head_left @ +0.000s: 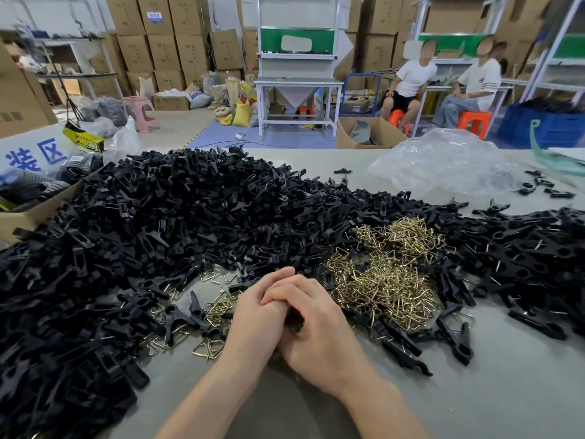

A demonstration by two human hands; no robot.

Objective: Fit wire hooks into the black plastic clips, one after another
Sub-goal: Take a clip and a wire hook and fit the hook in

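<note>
- The grey counter carries everything; it runs the full width of the view
- A heap of black clips covers the left and far side of the counter and trails off along the right edge
- A clear plastic bag lies crumpled at the far right, beyond the heap
- A cardboard box sits at the left edge, touching the heap
- A pile of brass-coloured wire hooks lies just right of the hands, ringed by clips; a smaller scatter of hooks lies just left of them
- The left hand and right hand meet near the counter's front; the right fingers lie curled over the left ones
- Both hands are clenched round one held clip; only a dark sliver of it shows between the palms; whether a hook sits in it cannot be told
</note>
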